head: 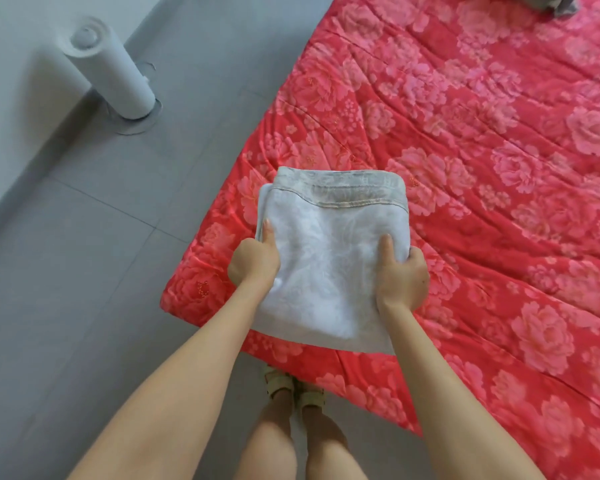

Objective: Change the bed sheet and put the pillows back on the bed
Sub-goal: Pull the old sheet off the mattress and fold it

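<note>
At the far left a white cylindrical appliance [110, 67] stands upright on the grey tiled floor [101, 237], close against the pale wall [0, 64]. Moving right, the left grip [253, 261] clasps the left edge of the folded bed sheet [329, 244], thumb lying flat on top and the other fingers hidden underneath the cloth. The sheet is a pale, whitish square bundle with a stitched, faintly patterned hem along its far side. It is held over the near left corner of the bed [499, 168], which is covered in red fabric with pink flowers; whether the bundle rests on that cover or hangs just above it cannot be told. Below the sheet, two feet in light sandals [291, 386] stand on the floor just beside the bed's edge. The right grip [400, 275] clasps the sheet's right edge in the same way, thumb on top. At the far top right a scrap of grey cloth [551, 3] lies on the bed.
</note>
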The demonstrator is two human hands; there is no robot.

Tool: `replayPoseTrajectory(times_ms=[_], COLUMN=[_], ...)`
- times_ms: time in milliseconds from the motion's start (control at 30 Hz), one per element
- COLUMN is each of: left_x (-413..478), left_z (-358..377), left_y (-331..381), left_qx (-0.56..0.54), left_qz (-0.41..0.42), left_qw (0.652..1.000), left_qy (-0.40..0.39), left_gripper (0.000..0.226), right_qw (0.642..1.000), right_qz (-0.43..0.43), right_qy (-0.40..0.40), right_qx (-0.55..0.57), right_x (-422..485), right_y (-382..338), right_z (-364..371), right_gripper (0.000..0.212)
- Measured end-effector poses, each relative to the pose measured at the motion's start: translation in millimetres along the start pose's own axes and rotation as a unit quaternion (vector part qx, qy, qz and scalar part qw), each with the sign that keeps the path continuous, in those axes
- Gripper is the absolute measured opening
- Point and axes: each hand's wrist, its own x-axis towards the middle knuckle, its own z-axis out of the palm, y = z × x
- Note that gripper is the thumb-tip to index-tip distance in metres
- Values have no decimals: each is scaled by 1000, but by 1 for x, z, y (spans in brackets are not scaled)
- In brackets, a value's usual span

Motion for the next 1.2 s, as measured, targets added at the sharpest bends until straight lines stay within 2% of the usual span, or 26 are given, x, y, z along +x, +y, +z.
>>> replayPoseTrajectory(times_ms=[200, 333, 500, 700, 933, 1100, 1200], left_x=[-21, -9, 35, 108, 193, 252, 286], left_z=[-119, -205, -317, -453, -563, -601, -611], left_y=[12, 18, -2, -36, -35, 2, 39], left_qx=[-32, 2, 11, -6, -2, -42, -62], left_qz=[24, 85, 137, 205, 254, 275, 290], left_qw=[997, 988, 977, 958, 945, 951, 948], left_qy=[67, 126, 162, 202, 204, 133, 118], left_gripper=[76, 75, 70, 75, 75, 65, 61], right_qw=[993, 983, 965, 951, 951, 948, 946], right_qz=[-101, -156, -229, -258, -258, -263, -262], right_qy=[-1, -5, -2, 31, 50, 91, 105], right_qx=[69, 100, 126, 165, 161, 155, 159], right_x=[-46, -84, -143, -226, -273, -255, -227], right_y=[-99, -183, -287, -397, -502, -564, -597], right_z=[-21, -13, 27, 102, 157, 173, 184], right_gripper=[44, 44, 45, 47, 46, 48, 44])
